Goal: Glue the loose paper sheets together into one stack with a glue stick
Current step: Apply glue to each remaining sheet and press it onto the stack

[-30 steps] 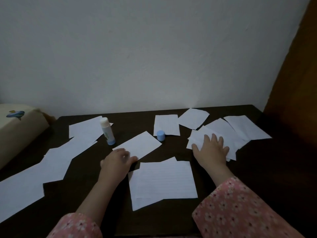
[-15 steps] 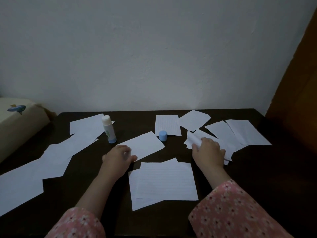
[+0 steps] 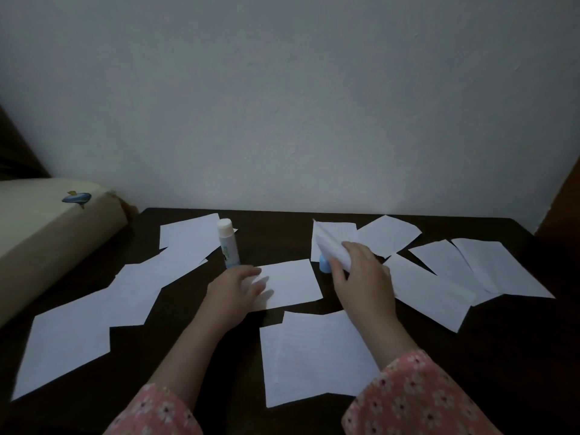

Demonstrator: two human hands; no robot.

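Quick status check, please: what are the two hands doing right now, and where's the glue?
Right hand pinches a lifted paper sheet. Left hand rests open on a flat sheet. Glue stick stands upright, uncapped, untouched. Blue cap sits beside the right hand.

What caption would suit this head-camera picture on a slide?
Right hand lifts a paper sheet while the left hand rests on another sheet beside the uncapped glue stick.
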